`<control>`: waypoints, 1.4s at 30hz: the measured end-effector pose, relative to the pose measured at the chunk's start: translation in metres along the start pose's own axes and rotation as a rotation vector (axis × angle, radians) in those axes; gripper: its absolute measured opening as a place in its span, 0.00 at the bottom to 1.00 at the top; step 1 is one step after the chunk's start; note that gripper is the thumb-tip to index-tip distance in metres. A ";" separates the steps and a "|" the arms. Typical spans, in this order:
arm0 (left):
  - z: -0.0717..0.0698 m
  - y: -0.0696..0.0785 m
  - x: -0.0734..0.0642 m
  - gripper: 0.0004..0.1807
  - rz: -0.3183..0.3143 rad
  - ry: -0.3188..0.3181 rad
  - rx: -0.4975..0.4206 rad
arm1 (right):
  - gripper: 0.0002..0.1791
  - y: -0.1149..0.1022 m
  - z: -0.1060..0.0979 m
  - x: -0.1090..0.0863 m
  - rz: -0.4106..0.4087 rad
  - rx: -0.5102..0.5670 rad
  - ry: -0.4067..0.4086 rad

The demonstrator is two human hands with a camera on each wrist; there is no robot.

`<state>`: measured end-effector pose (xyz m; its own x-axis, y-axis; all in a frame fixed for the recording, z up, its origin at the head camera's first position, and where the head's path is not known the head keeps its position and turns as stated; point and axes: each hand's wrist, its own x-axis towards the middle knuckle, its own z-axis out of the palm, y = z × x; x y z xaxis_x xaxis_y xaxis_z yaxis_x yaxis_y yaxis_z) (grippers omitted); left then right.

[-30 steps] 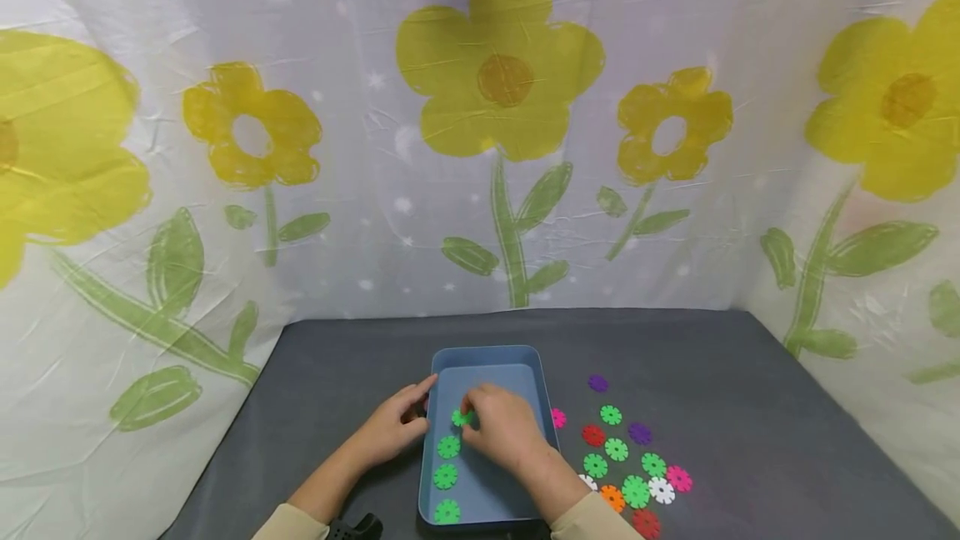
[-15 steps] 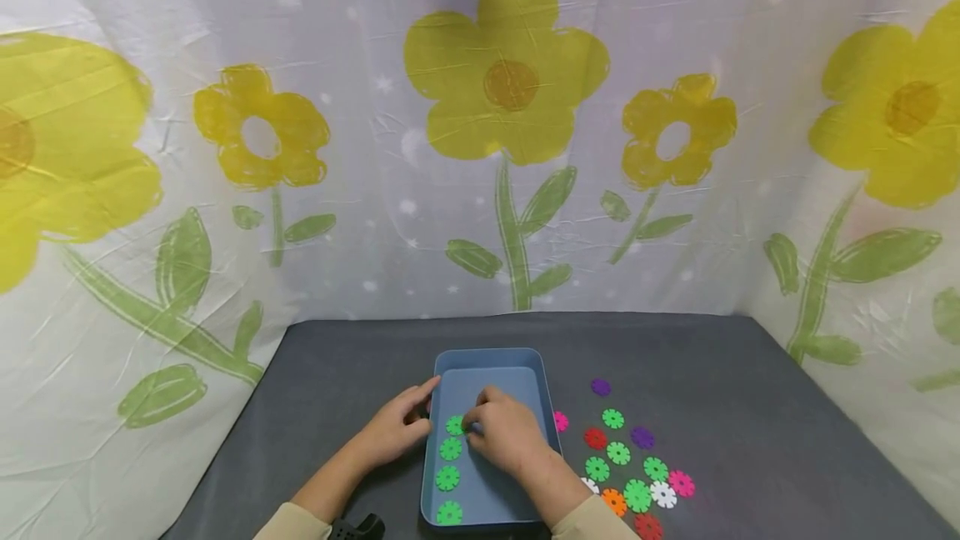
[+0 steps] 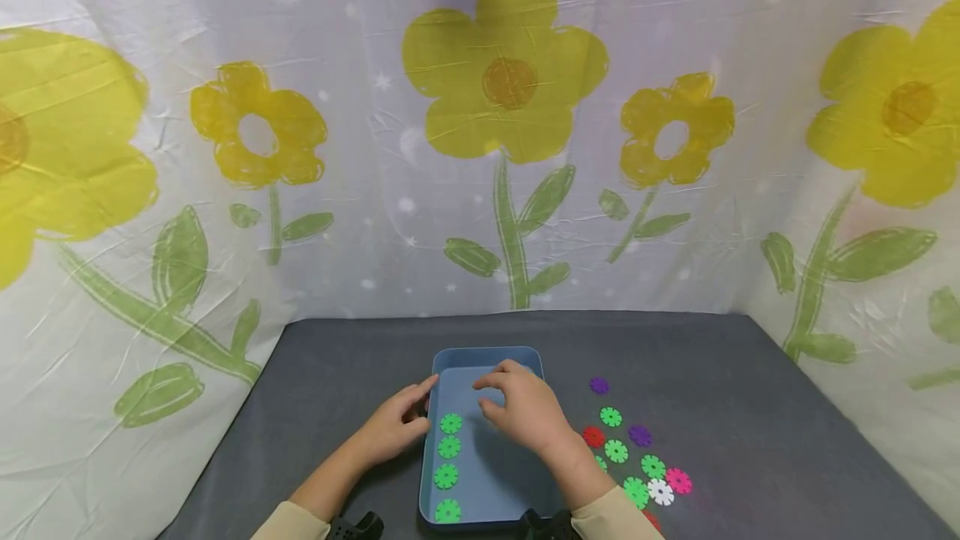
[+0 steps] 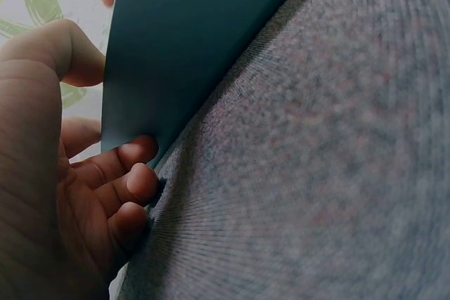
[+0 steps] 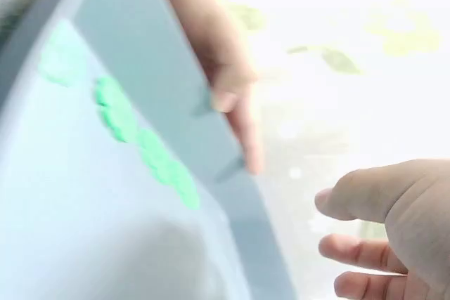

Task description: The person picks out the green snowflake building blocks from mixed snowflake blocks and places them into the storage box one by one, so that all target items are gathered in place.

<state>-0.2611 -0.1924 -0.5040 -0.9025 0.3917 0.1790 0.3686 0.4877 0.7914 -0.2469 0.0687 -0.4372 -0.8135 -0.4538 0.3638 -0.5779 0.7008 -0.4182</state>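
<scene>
Your right hand (image 3: 527, 408) is pulling away from the green discs (image 3: 446, 476) — thumb and fingers parted, holding nothing. They're lying inside the blue tray (image 3: 517, 494), left side, looking light, stiff, plasticky — notched edges should pinch fine. Your left hand (image 3: 390, 427) is gripping the tray's smooth rim; a creased sheet (image 3: 375, 257) is hanging behind.

Left hand (image 3: 392, 427), index finger (image 3: 422, 388) extended, right hand (image 3: 528, 412) seemingly raised, thumb (image 3: 492, 412) and fingers (image 3: 493, 380) parted

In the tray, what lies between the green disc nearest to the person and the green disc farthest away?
Two more green discs lie between them, in a row; the head view shows this.
</scene>
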 end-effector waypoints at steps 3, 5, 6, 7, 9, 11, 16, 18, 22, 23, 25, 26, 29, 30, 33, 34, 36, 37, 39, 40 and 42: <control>0.001 0.000 0.000 0.39 -0.006 0.005 0.010 | 0.11 0.003 -0.011 0.000 0.022 0.021 0.038; 0.001 -0.001 0.001 0.39 -0.013 0.006 0.004 | 0.12 0.006 -0.018 0.000 0.041 0.035 0.055; 0.001 -0.001 0.001 0.39 -0.014 0.007 0.005 | 0.12 0.007 -0.021 -0.001 0.048 0.041 0.061; 0.001 -0.002 0.001 0.39 -0.013 0.008 0.007 | 0.12 0.009 -0.024 -0.001 0.059 0.048 0.064; 0.001 -0.002 0.001 0.39 -0.015 0.008 0.004 | 0.13 0.013 -0.031 -0.001 0.082 0.067 0.068; 0.001 -0.002 0.001 0.39 -0.018 0.010 0.009 | 0.13 0.018 -0.037 -0.002 0.107 0.088 0.075; 0.000 0.002 0.000 0.39 -0.037 0.018 0.017 | 0.14 0.033 -0.051 -0.004 0.197 0.150 0.094; 0.000 0.003 0.000 0.39 -0.045 0.018 0.016 | 0.14 0.041 -0.057 -0.006 0.237 0.167 0.103; 0.000 0.004 0.000 0.39 -0.050 0.011 0.000 | 0.16 0.059 -0.066 -0.011 0.300 0.185 0.116; 0.000 0.004 0.000 0.39 -0.051 0.009 -0.007 | 0.16 0.064 -0.068 -0.012 0.313 0.187 0.115; 0.000 0.005 0.000 0.39 -0.050 0.010 -0.020 | 0.17 0.073 -0.071 -0.016 0.333 0.195 0.107; 0.000 0.005 0.000 0.40 -0.051 0.009 -0.028 | 0.17 0.078 -0.073 -0.017 0.343 0.203 0.103; 0.001 0.005 0.000 0.40 -0.050 0.009 -0.042 | 0.18 0.092 -0.078 -0.024 0.376 0.228 0.092; 0.001 0.005 0.000 0.40 -0.051 0.009 -0.043 | 0.19 0.096 -0.079 -0.027 0.388 0.237 0.088; 0.001 0.004 0.000 0.40 -0.053 0.009 -0.036 | 0.19 0.109 -0.081 -0.035 0.427 0.266 0.076; 0.001 0.003 0.000 0.39 -0.053 0.009 -0.030 | 0.19 0.113 -0.082 -0.037 0.437 0.271 0.071; 0.001 0.002 0.000 0.39 -0.055 0.013 -0.028 | 0.18 0.121 -0.083 -0.041 0.456 0.280 0.055; 0.001 0.001 0.000 0.39 -0.056 0.014 -0.021 | 0.17 0.124 -0.083 -0.043 0.463 0.281 0.048; 0.001 0.000 0.000 0.39 -0.059 0.015 -0.011 | 0.15 0.130 -0.083 -0.048 0.481 0.287 0.033; 0.002 -0.001 0.000 0.39 -0.062 0.015 -0.008 | 0.14 0.134 -0.083 -0.050 0.485 0.289 0.024; 0.003 -0.002 0.001 0.40 -0.065 0.014 0.000 | 0.12 0.139 -0.083 -0.055 0.496 0.296 0.006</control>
<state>-0.2619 -0.1909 -0.5067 -0.9275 0.3486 0.1351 0.3092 0.5121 0.8013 -0.2769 0.2369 -0.4462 -0.9919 -0.1066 0.0693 -0.1220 0.6444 -0.7549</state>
